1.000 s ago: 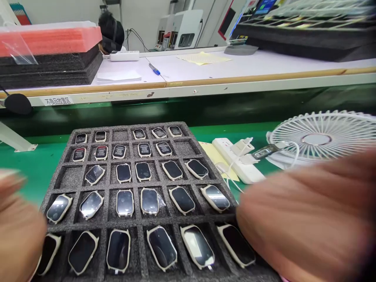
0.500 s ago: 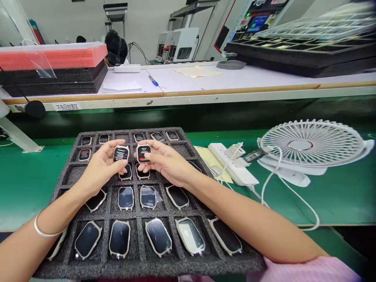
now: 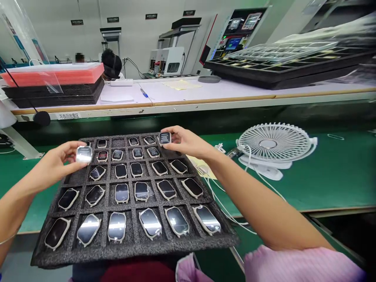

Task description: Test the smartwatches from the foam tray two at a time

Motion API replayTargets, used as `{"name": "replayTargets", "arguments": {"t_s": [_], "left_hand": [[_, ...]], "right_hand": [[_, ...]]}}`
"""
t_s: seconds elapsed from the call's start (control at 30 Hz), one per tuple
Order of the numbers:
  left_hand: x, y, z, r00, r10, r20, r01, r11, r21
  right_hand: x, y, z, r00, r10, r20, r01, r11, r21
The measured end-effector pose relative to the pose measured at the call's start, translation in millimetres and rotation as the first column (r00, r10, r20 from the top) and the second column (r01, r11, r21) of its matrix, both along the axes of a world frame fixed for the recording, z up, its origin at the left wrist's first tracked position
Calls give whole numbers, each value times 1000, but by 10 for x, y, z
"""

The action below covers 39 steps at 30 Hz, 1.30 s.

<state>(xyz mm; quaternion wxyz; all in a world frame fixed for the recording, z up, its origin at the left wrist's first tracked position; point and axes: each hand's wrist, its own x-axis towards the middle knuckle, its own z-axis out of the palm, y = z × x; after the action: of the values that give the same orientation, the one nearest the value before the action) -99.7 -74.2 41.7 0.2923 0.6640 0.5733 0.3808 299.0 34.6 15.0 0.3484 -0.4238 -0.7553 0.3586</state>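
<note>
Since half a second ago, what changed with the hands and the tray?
Both hands moved apart, each keeping its watch body: left hand carried one to the tray's far-left corner, right hand carried another to the far-right. The fan stayed put.

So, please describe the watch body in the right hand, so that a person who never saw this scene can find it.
Start at the dark foam tray on the green bench and go to its far right corner. There the right hand holds one watch body just above the tray. Unlike its neighbours, it sits in no compartment, and its screen shows lines of light text.
</note>
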Motion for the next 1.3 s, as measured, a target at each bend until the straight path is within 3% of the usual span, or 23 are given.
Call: {"name": "replayTargets", "arguments": {"t_s": [0.07, 0.2, 0.33, 0.43, 0.53, 0.6, 0.63, 0.73, 0.83, 0.9, 0.97, 1.03, 1.1, 1.17, 1.23, 1.3], "left_hand": [[-257, -35, -205, 982, 33, -187, -37, 999, -19], [-509, -93, -536, 920, 65, -387, -62, 998, 19], [-599, -128, -518, 883, -20, -469, -4, 999, -51], [-591, -130, -374, 852, -6, -524, -6, 1000, -22], [-377, -83, -254, 797, 61, -601, 13, 993, 118], [-126, -32, -211, 730, 9, -683, 69, 994, 87], [11, -6, -200, 658, -14, -753, 71, 997, 43], [348, 54, -197, 423, -35, -906, 34, 999, -22], [477, 81, -217, 357, -60, -932, 19, 998, -58], [471, 88, -229, 377, -49, -925, 2, 999, -52], [442, 93, -222, 437, -11, -900, 2, 1000, -12], [429, 97, -176, 591, 26, -807, 9, 999, 39], [458, 97, -83, 818, 24, -574, 22, 997, 74], [540, 90, 45, 969, -49, -241, 68, 995, 70], [669, 82, 172, 991, -133, 34, 131, 990, 46], [815, 83, 254, 969, -165, 185, 163, 986, 29]], "right_hand": [[176, 64, -137, 977, -66, 205, 47, 994, 96], [337, 133, -387, 936, -44, 350, 8, 995, 102], [413, 184, -394, 887, 57, 459, -111, 989, 92], [355, 158, -248, 858, -40, 512, -82, 974, 212], [22, 0, -83, 856, -38, 515, -157, 931, 330], [-349, -162, -10, 844, 83, 529, -298, 893, 336], [-553, -246, 11, 818, 152, 555, -373, 874, 311], [-1106, -453, 39, 680, 196, 707, -499, 830, 249], [-1416, -542, 68, 528, 113, 841, -500, 842, 201], [-1487, -541, 101, 474, 115, 873, -508, 845, 165], [-1494, -517, 128, 489, 153, 859, -502, 855, 133], [-1476, -494, 132, 570, 182, 801, -447, 887, 116], [-1452, -489, 109, 647, 231, 726, -411, 908, 77], [-1422, -502, 74, 685, 294, 667, -431, 901, 45], [-1380, -516, 48, 748, 321, 582, -444, 893, 78], [-1323, -512, 41, 859, 337, 386, -400, 911, 95]]}}
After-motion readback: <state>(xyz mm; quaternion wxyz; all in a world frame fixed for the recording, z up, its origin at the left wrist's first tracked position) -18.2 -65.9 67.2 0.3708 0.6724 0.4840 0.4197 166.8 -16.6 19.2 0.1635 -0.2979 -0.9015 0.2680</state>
